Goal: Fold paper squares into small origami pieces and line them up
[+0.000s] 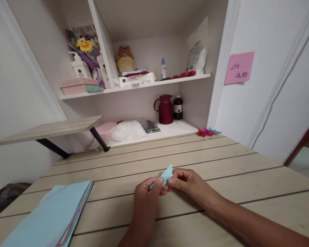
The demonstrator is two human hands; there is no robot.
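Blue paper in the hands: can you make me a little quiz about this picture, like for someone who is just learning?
1. True or false: the left hand and the right hand both pinch the folded blue paper.
2. Where does the stack of coloured paper lie?
A. on the floor
B. on the table, off to the left of the hands
C. on a chair
3. Fill in the word: the jug on the lower shelf is ___.

Key
1. True
2. B
3. red
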